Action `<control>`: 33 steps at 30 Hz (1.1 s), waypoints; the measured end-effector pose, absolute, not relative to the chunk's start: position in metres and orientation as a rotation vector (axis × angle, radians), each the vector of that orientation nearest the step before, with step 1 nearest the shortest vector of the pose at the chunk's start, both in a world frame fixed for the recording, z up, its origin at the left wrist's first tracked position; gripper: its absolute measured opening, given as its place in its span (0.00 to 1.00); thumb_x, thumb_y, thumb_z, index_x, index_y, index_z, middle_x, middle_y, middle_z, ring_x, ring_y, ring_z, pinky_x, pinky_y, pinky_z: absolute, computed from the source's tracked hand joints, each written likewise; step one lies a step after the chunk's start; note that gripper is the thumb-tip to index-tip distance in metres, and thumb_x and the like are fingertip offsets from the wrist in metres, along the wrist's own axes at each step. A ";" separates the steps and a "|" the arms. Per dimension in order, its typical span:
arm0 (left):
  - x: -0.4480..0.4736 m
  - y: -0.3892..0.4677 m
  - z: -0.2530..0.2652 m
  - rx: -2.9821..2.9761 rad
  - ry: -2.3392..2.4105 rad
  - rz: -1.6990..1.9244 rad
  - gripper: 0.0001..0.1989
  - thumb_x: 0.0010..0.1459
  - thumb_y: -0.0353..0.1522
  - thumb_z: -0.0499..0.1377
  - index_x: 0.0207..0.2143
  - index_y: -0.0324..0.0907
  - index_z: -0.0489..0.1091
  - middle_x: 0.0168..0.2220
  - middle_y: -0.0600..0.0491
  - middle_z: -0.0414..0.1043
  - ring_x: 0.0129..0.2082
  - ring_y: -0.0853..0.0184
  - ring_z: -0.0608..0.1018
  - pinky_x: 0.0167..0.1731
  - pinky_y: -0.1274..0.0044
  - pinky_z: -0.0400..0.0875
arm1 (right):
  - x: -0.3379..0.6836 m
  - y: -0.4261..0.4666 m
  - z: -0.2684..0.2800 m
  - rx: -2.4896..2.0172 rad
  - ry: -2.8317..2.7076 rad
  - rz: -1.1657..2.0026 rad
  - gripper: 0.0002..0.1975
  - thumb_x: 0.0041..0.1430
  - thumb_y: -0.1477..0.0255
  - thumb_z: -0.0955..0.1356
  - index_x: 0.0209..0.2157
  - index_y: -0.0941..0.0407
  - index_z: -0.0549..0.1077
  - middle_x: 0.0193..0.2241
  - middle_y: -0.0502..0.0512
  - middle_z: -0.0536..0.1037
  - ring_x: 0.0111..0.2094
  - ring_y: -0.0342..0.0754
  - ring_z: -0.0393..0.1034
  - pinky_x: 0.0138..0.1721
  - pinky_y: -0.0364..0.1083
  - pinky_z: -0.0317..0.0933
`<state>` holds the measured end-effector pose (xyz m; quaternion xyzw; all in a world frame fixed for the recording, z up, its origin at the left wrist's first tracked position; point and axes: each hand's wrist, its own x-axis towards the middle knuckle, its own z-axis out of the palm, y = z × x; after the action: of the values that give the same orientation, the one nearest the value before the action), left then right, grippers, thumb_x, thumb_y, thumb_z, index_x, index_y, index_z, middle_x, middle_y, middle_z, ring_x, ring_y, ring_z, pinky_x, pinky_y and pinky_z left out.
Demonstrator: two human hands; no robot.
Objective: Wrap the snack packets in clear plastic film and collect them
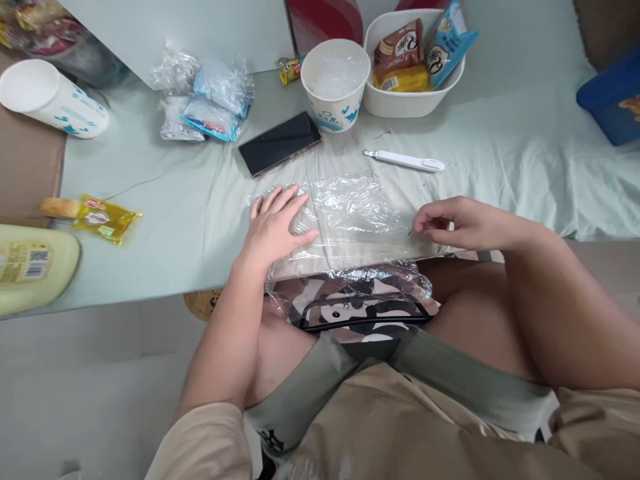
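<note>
Along the near edge of the bench, a clear plastic film lies wrinkled, between the person's two hands. The left hand rests spread, palm down, on the film's left end. At the right end, the right hand has its thumb and fingers curled; a thin dark thing shows by the fingertips, but whether they pinch it or the film I cannot tell. More clear plastic hangs past the near edge above a panda-print item; its weight might drag the film off if the left hand lifted. Thin and creased, the film could tear under a hard pull. Farther from that edge, a white cutter lies loose, and a sleeve of film sliding outward could nudge it.
</note>
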<state>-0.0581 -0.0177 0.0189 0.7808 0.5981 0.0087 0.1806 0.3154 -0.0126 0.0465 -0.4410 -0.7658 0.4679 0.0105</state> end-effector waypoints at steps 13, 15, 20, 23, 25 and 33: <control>-0.057 -0.018 0.021 2.209 1.706 0.014 0.35 0.62 0.47 0.62 0.69 0.53 0.62 0.76 0.52 0.52 0.76 0.50 0.52 0.74 0.53 0.42 | 0.292 -0.020 0.048 -1.207 -2.460 1.561 0.12 0.60 0.64 0.66 0.38 0.53 0.79 0.33 0.52 0.82 0.30 0.45 0.72 0.33 0.46 0.63; -0.056 -0.018 0.021 2.211 1.707 0.015 0.35 0.62 0.47 0.62 0.69 0.53 0.62 0.76 0.52 0.53 0.76 0.50 0.52 0.74 0.53 0.43 | 0.294 -0.020 0.045 -1.213 -2.493 1.576 0.12 0.59 0.66 0.66 0.40 0.52 0.79 0.35 0.52 0.83 0.32 0.46 0.73 0.34 0.46 0.64; -0.057 -0.018 0.019 2.223 1.696 0.030 0.35 0.61 0.47 0.63 0.69 0.54 0.62 0.75 0.52 0.53 0.76 0.49 0.52 0.74 0.52 0.43 | 0.291 -0.024 0.042 -1.210 -2.599 1.501 0.11 0.56 0.71 0.66 0.40 0.52 0.76 0.35 0.50 0.81 0.31 0.45 0.72 0.34 0.44 0.61; -0.057 -0.017 0.019 2.223 1.700 0.026 0.35 0.61 0.47 0.63 0.69 0.54 0.62 0.76 0.53 0.53 0.76 0.49 0.52 0.74 0.52 0.43 | 0.286 -0.028 0.042 -1.180 -2.668 1.362 0.07 0.55 0.74 0.65 0.36 0.52 0.74 0.33 0.50 0.80 0.31 0.44 0.71 0.34 0.44 0.59; -0.057 -0.018 0.018 2.225 1.705 0.019 0.35 0.62 0.47 0.62 0.69 0.54 0.62 0.76 0.53 0.53 0.76 0.50 0.52 0.74 0.53 0.43 | 0.284 -0.030 0.042 -1.166 -2.693 1.311 0.06 0.56 0.74 0.64 0.33 0.52 0.73 0.31 0.49 0.79 0.29 0.44 0.70 0.33 0.43 0.58; -0.061 -0.015 0.021 2.203 1.717 -0.001 0.36 0.62 0.49 0.61 0.70 0.51 0.61 0.76 0.51 0.51 0.77 0.50 0.51 0.74 0.54 0.42 | 0.295 -0.029 0.039 -1.023 -2.655 1.065 0.12 0.61 0.75 0.62 0.37 0.53 0.77 0.37 0.54 0.81 0.33 0.45 0.74 0.35 0.44 0.64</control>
<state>-0.0608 -0.0147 0.0212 0.7768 0.6054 -0.0004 0.1735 0.2947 -0.0288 0.0387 -0.3361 -0.8728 0.3500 0.0518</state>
